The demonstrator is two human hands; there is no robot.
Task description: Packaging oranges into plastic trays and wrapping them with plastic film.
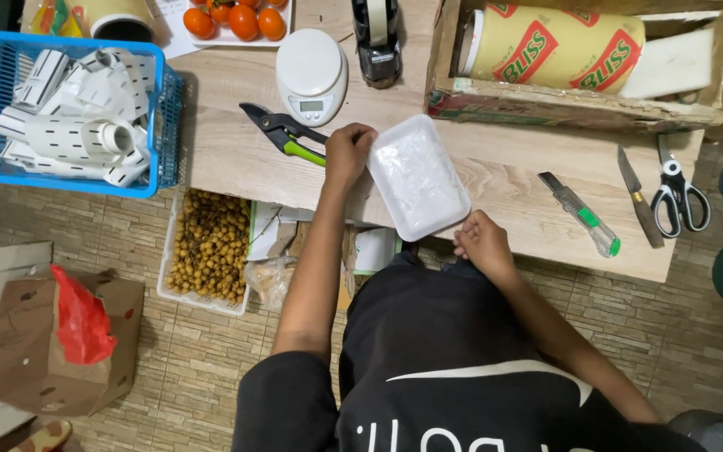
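left hand (347,155), right hand (482,241) gripping white tray (417,176) edges

A foam tray (417,176) lies on the table (512,180) between the two hands, the left hand (349,153) touching its far left corner and the right hand (482,241) at its near right corner. Just left of the left hand lie pruning shears (282,131), with a kitchen scale (312,74) beyond them. Further left a basket (156,125) holds label rolls (73,117). Right of the right hand lie a utility knife (579,213), then a knife (638,197) and scissors (678,190). Below the left forearm, a crate of small round fruit (209,245) sits on the floor.
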